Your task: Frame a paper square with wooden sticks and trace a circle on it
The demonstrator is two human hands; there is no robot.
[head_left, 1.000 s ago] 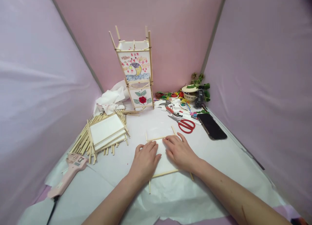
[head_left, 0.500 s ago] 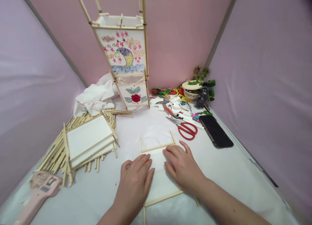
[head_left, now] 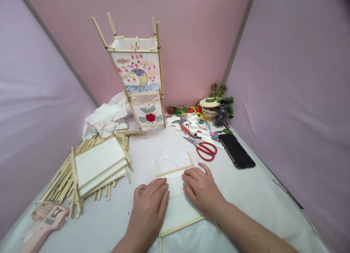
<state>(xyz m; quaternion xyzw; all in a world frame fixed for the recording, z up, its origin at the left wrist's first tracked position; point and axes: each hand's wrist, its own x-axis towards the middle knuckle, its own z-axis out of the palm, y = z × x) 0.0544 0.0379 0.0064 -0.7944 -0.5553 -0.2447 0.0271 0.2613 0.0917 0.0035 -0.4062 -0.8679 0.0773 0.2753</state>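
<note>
A wooden stick frame (head_left: pixel 175 170) with white paper (head_left: pixel 179 205) across it lies on the white-covered table at the front centre. My left hand (head_left: pixel 151 203) rests on the frame's left side, fingers stretched flat over the paper near the upper stick. On the right side, my right hand (head_left: pixel 201 189) presses down with its fingers spread and its thumb over the paper. Neither hand holds anything. The two hands are a short distance apart, and they cover most of the frame's side sticks.
At the back stands a tall stick lantern (head_left: pixel 139 77) with drawn panels. Paper-covered frames (head_left: pixel 100 161) lie on loose sticks (head_left: pixel 58 181) at left, near a pink glue gun (head_left: pixel 47 223). Red-handled scissors (head_left: pixel 207 150), pliers (head_left: pixel 188 131), a black phone (head_left: pixel 236 150) and a bowl (head_left: pixel 209 110) are at right.
The camera view has tilted and shifted slightly, so the lantern appears lower and the right-side objects further left. Both hands stay in nearly the same place on the frame.
</note>
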